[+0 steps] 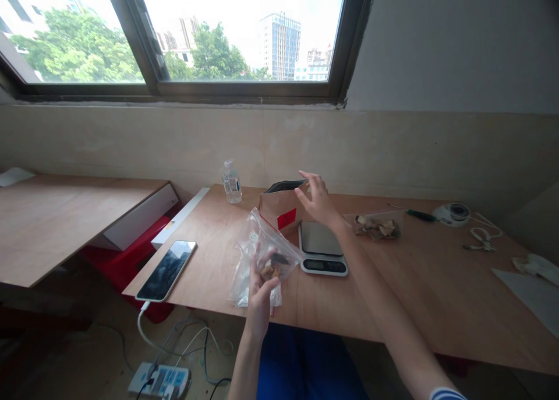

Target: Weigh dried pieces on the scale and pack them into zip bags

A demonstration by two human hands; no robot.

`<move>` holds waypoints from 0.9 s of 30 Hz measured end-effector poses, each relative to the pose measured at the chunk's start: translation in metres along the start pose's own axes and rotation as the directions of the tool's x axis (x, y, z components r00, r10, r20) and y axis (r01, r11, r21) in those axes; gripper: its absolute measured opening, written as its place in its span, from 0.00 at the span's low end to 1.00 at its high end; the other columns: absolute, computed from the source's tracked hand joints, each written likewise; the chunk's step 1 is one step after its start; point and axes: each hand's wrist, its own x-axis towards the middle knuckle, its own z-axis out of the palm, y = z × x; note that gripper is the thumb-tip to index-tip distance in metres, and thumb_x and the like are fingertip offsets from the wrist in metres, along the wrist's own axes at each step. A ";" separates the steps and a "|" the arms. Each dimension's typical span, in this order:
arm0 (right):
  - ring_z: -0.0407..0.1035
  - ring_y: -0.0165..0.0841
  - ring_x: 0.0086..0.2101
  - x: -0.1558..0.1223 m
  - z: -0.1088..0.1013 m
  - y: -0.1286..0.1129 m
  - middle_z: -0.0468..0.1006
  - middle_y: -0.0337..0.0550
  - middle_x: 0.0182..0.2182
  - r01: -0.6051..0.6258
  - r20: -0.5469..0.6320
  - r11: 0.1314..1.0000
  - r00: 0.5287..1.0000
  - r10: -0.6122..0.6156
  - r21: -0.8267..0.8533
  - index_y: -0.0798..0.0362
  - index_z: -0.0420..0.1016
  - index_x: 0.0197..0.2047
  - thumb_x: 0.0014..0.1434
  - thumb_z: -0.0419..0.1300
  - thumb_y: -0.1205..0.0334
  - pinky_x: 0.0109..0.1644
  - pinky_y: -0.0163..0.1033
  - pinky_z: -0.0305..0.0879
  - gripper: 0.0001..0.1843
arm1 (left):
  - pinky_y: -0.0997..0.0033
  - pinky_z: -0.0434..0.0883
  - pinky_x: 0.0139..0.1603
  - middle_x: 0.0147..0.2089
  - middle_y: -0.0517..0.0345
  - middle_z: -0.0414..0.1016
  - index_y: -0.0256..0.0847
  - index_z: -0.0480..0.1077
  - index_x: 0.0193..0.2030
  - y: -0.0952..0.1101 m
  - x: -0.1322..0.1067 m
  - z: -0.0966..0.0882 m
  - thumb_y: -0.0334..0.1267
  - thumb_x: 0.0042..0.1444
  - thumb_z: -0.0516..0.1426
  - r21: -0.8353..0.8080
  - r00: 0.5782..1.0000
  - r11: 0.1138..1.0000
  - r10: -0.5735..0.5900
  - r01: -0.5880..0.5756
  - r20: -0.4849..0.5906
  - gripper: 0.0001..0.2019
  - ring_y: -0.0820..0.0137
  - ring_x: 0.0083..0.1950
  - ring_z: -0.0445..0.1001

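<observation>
My left hand (pixel 260 283) is closed on a clear plastic zip bag (pixel 262 245) with a few brown pieces inside, held up over the table's front edge. My right hand (pixel 317 199) reaches out with fingers spread, touching the open top rim of a brown paper bag (pixel 275 208) that bears a red label. A small digital kitchen scale (pixel 322 247) lies just in front of the paper bag, below my right wrist. To the right of the scale lies another clear bag of brown pieces (pixel 376 226).
A phone (pixel 166 269) charges at the table's left front corner, its cable running to a power strip (pixel 161 380) on the floor. A water bottle (pixel 231 181) stands behind the paper bag. A screwdriver (pixel 414 214), tape roll (pixel 454 213), scissors (pixel 483 237) and paper (pixel 530 289) lie at right.
</observation>
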 end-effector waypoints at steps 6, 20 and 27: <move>0.69 0.32 0.37 -0.036 -0.021 -0.026 0.74 0.43 0.38 -0.193 0.251 0.888 0.964 0.092 0.417 0.52 0.71 0.42 0.60 0.51 0.55 0.43 0.40 0.67 0.13 | 0.57 0.60 0.60 0.63 0.53 0.60 0.56 0.43 0.67 0.001 0.000 0.005 0.36 0.51 0.58 0.076 0.999 0.997 0.024 -0.026 0.025 0.39 0.58 0.61 0.62; 0.67 0.34 0.41 -0.056 -0.042 -0.049 0.71 0.42 0.42 -0.133 0.753 0.948 0.643 -0.139 0.288 0.48 0.72 0.50 0.59 0.56 0.56 0.45 0.38 0.64 0.16 | 0.59 0.63 0.59 0.60 0.51 0.64 0.50 0.55 0.61 -0.001 0.002 0.011 0.37 0.50 0.61 0.089 0.998 0.996 0.008 -0.013 0.058 0.32 0.60 0.58 0.66; 0.66 0.37 0.45 -0.066 -0.035 -0.037 0.71 0.44 0.45 -0.146 0.759 0.957 0.643 -0.100 0.250 0.49 0.71 0.49 0.54 0.61 0.53 0.50 0.41 0.62 0.19 | 0.65 0.69 0.48 0.42 0.55 0.75 0.40 0.66 0.41 -0.001 0.002 0.008 0.39 0.47 0.62 0.163 0.999 0.987 0.002 0.004 -0.036 0.15 0.64 0.44 0.75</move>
